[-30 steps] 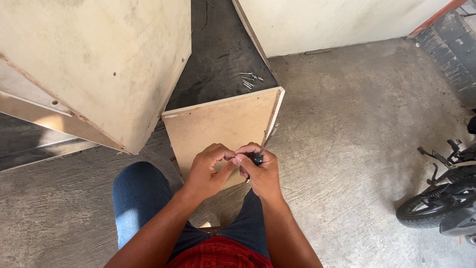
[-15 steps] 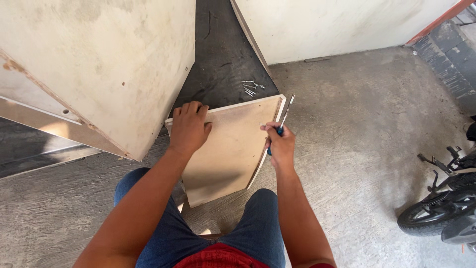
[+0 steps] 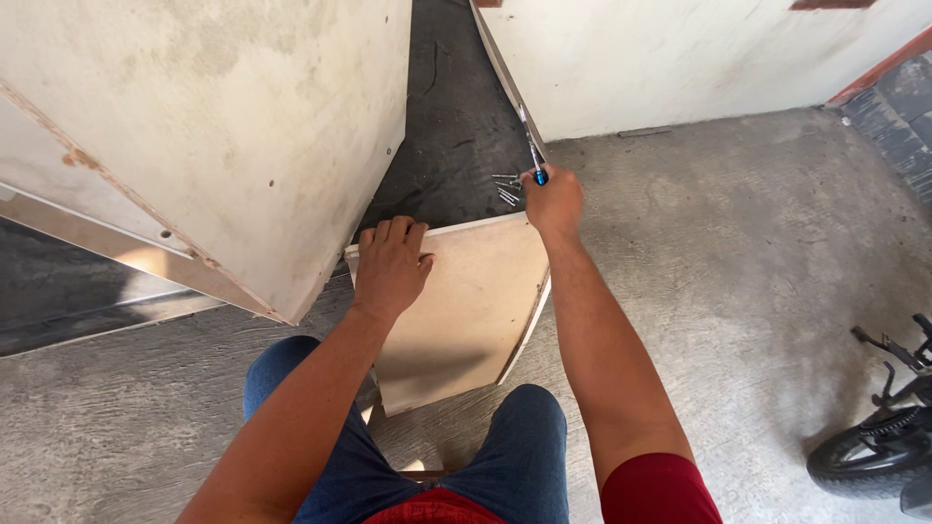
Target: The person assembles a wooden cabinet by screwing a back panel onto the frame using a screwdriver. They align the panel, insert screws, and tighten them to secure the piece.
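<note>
Two hands busy: left hand (image 3: 390,267) flat on plywood panel (image 3: 471,311); right hand (image 3: 553,202) fingers grip screwdriver (image 3: 533,155).

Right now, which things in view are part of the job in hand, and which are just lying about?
In hand:
- left hand flat on the pale curved plywood panel
- right hand gripping the blue-handled screwdriver
- loose metal screws on the black mat

Lying about:
- large whitish board
- parked motorcycle

No packages, labels, signs or screens in view.
</note>
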